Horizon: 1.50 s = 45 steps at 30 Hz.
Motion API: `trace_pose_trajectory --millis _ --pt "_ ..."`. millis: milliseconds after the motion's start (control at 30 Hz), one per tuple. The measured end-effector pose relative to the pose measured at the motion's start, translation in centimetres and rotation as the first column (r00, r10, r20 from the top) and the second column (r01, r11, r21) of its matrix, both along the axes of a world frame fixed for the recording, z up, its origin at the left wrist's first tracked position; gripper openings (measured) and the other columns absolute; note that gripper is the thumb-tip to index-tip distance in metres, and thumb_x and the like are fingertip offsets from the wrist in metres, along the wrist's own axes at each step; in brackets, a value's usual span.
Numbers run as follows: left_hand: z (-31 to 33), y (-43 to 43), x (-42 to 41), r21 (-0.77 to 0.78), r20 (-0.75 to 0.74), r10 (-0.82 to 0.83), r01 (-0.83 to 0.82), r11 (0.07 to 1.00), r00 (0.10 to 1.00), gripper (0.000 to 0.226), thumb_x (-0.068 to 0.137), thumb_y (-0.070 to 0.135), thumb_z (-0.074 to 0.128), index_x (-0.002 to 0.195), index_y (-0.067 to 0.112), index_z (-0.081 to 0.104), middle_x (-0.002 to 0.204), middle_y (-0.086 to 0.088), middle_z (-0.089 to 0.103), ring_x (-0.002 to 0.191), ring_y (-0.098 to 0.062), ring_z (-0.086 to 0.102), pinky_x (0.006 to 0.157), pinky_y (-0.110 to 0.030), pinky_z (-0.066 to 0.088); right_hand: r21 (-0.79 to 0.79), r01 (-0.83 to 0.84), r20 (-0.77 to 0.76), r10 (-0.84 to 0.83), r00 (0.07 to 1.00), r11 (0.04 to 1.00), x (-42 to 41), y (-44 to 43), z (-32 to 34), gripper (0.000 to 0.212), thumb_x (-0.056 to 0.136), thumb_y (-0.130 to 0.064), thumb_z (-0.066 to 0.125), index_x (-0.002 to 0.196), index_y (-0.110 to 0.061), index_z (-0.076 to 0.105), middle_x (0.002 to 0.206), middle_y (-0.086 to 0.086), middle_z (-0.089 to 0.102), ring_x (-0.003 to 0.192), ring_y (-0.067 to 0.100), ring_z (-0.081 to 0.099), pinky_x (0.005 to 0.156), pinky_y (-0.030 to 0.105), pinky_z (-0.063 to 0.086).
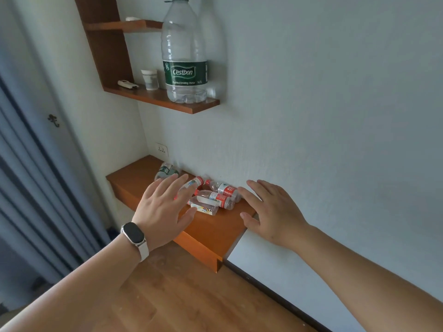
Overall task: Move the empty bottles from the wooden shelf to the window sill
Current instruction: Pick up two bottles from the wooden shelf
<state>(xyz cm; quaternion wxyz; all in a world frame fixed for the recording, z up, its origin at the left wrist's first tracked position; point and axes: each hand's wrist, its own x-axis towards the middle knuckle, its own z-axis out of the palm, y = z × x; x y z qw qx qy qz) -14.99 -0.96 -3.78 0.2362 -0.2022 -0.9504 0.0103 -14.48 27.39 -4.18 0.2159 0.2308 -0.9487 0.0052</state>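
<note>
Several small empty plastic bottles with red caps and labels lie on their sides on a low wooden shelf against the wall. A green-labelled one lies further back. My left hand, with a watch on its wrist, hovers over the left side of the pile with fingers spread and straight. My right hand is spread open at the pile's right side, holding nothing. A large empty green-labelled bottle stands upright on the upper wall shelf.
A paper cup and a small white object sit on the upper shelf. Blue-grey curtains hang at the left. A wall socket sits above the low shelf. Wooden floor lies below.
</note>
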Motion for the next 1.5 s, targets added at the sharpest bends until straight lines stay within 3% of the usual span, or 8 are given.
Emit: trace_pose_trajectory --millis 167,500,767,1000,1100,1267,1500 --pt "-1.4 -1.5 -6.8 0.043 0.022 -0.052 0.051 0.998 0.998 0.050 0.090 0.046 0.054 0.133 0.022 0.063 0.140 -0.009 0.061 0.130 -0.037 0.056 0.105 -0.059 0.044 0.036 0.067 0.033 -0.068 0.997 0.997 -5.7 -1.4 -0.3 0.057 0.091 -0.051 0.042 0.134 -0.018 0.057 0.137 0.010 0.059 0.123 0.034 0.057 0.097 0.047 0.050" --pt "-6.1 -4.1 -15.2 0.101 0.105 -0.047 0.037 0.994 0.993 0.045 0.092 0.045 0.058 0.133 0.024 0.060 0.141 -0.006 0.061 0.131 -0.035 0.055 0.105 -0.057 0.047 0.068 0.085 0.056 -0.089 0.994 0.994 -13.8 -3.6 -2.4 0.056 0.090 -0.049 0.044 0.132 -0.015 0.059 0.134 0.010 0.061 0.118 0.032 0.059 0.094 0.046 0.051" --pt "-8.2 -4.1 -19.1 0.173 0.183 0.082 -0.115 0.978 0.980 0.048 0.095 0.051 0.044 0.132 0.028 0.064 0.142 -0.003 0.060 0.133 -0.032 0.054 0.108 -0.053 0.041 0.036 0.027 0.103 -0.031 0.994 0.999 -21.0 -4.2 -5.8 0.050 0.088 -0.044 0.058 0.130 -0.017 0.060 0.134 0.008 0.060 0.120 0.029 0.058 0.094 0.043 0.051" --pt "-11.4 -1.8 -23.8 0.189 0.280 0.208 -0.266 0.945 0.937 0.050 0.098 0.054 0.039 0.140 0.033 0.055 0.150 0.003 0.053 0.140 -0.027 0.047 0.114 -0.047 0.034 0.024 -0.035 0.289 0.027 0.957 0.999 -29.1 -2.8 -11.6 0.054 0.092 -0.056 0.043 0.136 -0.025 0.051 0.140 0.004 0.056 0.126 0.027 0.055 0.099 0.042 0.048" --pt "-12.7 -0.2 -26.3 0.187 0.316 0.271 -0.340 0.922 0.909 0.047 0.097 0.050 0.047 0.138 0.030 0.058 0.145 0.002 0.058 0.136 -0.028 0.052 0.111 -0.048 0.037 0.003 -0.067 0.343 0.062 0.937 0.998 -33.0 -1.8 -13.5 0.057 0.094 -0.059 0.044 0.141 -0.027 0.046 0.143 0.002 0.054 0.130 0.026 0.052 0.103 0.041 0.044" --pt "-15.3 2.8 -30.1 0.254 0.443 0.376 -0.516 0.818 0.814 0.045 0.098 0.045 0.055 0.139 0.027 0.058 0.146 0.002 0.057 0.136 -0.027 0.050 0.110 -0.049 0.040 -0.048 -0.119 0.483 0.127 0.866 0.992 -38.9 -0.4 -17.2 0.058 0.096 -0.058 0.044 0.146 -0.029 0.037 0.150 0.000 0.045 0.136 0.023 0.044 0.107 0.040 0.040" --pt "-20.2 6.4 -32.0 0.310 0.734 0.404 -0.798 0.517 0.547 0.050 0.102 0.049 0.044 0.148 0.028 0.045 0.148 0.005 0.050 0.135 -0.019 0.045 0.104 -0.033 0.042 -0.132 -0.151 0.701 0.200 0.684 0.980 -43.9 -0.8 -22.3 0.062 0.096 -0.055 0.042 0.149 -0.024 0.030 0.154 -0.002 0.034 0.140 0.020 0.036 0.109 0.039 0.042"
